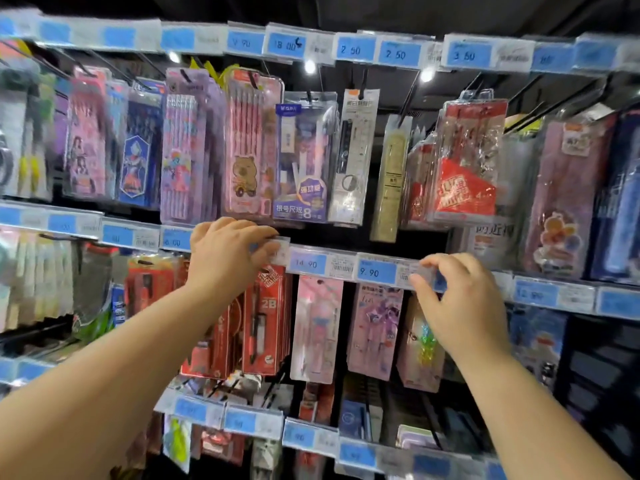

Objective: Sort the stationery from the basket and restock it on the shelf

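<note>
None of the stationery is in your hands. It hangs on the shelf pegs, for example the red 2B pencil pack just below your left hand, and the basket is out of view. That hand curls its fingers over the top of a clear tag holder on the middle price rail. Your right hand pinches a second tag holder between thumb and fingertips, just right of the 9.90 tag.

Tug too hard and a holder may pop off the rail or slide sideways, leaving a price over the wrong peg. Your left forearm passes close to the hanging packs and could knock one loose.

Counted:
- two hands
- two holders gripped
- two readable tags between them, the 14.90 tag and the 9.90 tag
- three price rails across the view
</note>
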The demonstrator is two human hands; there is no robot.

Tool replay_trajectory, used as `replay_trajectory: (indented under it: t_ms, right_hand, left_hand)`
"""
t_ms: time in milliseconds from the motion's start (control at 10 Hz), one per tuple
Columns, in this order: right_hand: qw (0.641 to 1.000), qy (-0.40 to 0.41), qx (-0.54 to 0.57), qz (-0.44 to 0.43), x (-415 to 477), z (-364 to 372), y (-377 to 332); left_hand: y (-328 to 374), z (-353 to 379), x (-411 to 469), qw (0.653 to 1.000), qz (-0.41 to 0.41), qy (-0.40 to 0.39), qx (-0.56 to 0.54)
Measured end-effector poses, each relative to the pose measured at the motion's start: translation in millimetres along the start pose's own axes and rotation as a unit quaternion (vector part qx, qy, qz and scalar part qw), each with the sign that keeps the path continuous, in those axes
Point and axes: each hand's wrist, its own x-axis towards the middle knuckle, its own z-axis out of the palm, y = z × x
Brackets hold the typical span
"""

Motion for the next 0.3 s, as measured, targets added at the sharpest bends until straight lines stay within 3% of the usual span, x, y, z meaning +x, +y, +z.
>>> replay_trajectory:
  t_ms: [200, 300]
  right_hand:
    - [1.000, -0.009, -0.005, 0.007, 1, -1, -2]
    - [0.986, 0.054, 0.158, 0.027, -2, -24, -9]
  left_hand:
    - [1, 0, 0, 1.000, 0.001, 0.003, -0.014]
    - [-6, 0, -12, 0.999, -0.012, 0.016, -0.046]
